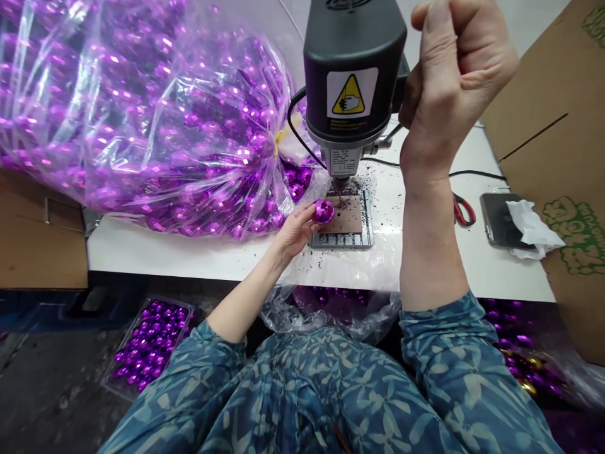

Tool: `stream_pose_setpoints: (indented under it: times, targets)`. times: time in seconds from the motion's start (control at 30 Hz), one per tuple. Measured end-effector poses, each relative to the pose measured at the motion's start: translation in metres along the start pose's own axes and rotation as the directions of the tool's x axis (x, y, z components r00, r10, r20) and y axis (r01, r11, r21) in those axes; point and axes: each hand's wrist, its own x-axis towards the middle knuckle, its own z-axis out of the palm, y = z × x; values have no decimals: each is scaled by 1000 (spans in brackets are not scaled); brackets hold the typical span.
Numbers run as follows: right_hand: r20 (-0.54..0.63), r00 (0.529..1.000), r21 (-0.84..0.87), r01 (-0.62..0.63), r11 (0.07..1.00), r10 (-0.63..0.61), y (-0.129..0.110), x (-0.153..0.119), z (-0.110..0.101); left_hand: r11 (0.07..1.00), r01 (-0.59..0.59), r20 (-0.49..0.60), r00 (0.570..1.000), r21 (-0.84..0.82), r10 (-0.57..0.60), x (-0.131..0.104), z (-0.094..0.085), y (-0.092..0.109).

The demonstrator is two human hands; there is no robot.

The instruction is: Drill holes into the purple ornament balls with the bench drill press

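My left hand (297, 232) pinches a shiny purple faceted ball (324, 212) at its fingertips. The ball is over the left edge of a brown board (348, 222), which lies on the slotted metal base (367, 239) of a small bench drill press (357, 38). Dark shavings are scattered about the board, below the chuck (341, 183). Up at the right of the machine, my right hand (458, 88) is closed in a fist around the drill press lever, whose grip is mostly hidden by the fingers.
A big clear bag (142, 113) of purple balls fills the left side of the white table (189, 255). Red-handled scissors (464, 211) and a dark phone-like object (501, 217) under white tissue lie right. Below are an open plastic bag (387, 315) and a tray (149, 347) of balls.
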Motion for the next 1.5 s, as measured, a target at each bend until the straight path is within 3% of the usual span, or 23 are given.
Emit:
stream_pose_setpoints:
  times: [0.17, 0.3, 0.53, 0.8, 0.93, 1.23, 1.5]
  targets:
    - [-10, 999, 63, -40, 997, 41, -6, -1, 2, 983, -125, -44, 990, 133, 132, 14, -4, -10]
    - [-11, 997, 28, -70, 997, 71, -5, 1, 1, 936, -214, -12, 974, 280, 227, 24, -4, -11]
    - [5, 997, 20, -79, 997, 79, -5, 0, 0, 905, -266, 84, 964, 332, 252, 35, 1, -14]
    - [4, 999, 30, -45, 999, 45, -7, 1, 3, 902, -256, 38, 965, 347, 260, 47, 2, -27]
    - [7, 997, 31, -77, 997, 77, -6, 2, 3, 887, -291, 77, 956, 358, 283, 49, 4, -31]
    - [69, 995, 97, -83, 992, 77, -14, 2, -7, 717, -457, 270, 889, 526, 369, 59, -3, -47]
    - [67, 994, 71, -93, 993, 89, -20, 2, -5, 569, -590, 337, 802, 573, 493, 47, 2, -58]
